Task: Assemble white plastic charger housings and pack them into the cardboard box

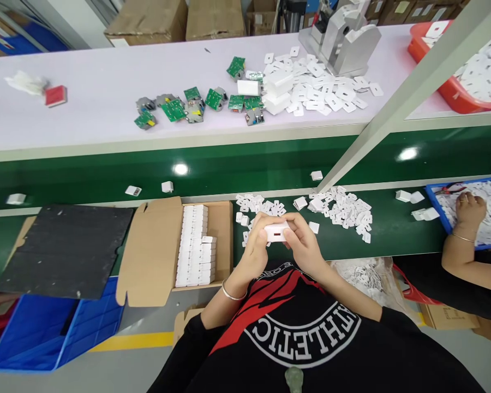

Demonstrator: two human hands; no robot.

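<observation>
And here are both hands at work: left hand [257, 241] and right hand [303, 240] have their fingers clamped on a white case [275, 233], held up over the near edge of the green desk [387, 232], its slotted end in plain sight. To do this well, I'd say grip the sides evenly, leave the slot uncovered and let the thumbs bear down squarely, so nothing tilts or gets scuffed. Just left, at the desk's near edge, sits a cardboard box [221, 234], lid folded back to the left, white blocks [193, 251] stacked in tight rows along its left wall. Over to the right, a blue tray [441, 214] brims with small white pieces, and a co-worker's hand [470, 210] rests among them. Up at the right end of the white shelf [106, 93], a red bin [460, 98] is heaped with flat white plates. Below the desk at left stands a blue crate [92, 325]; its contents, if any, I can't make out.
</observation>
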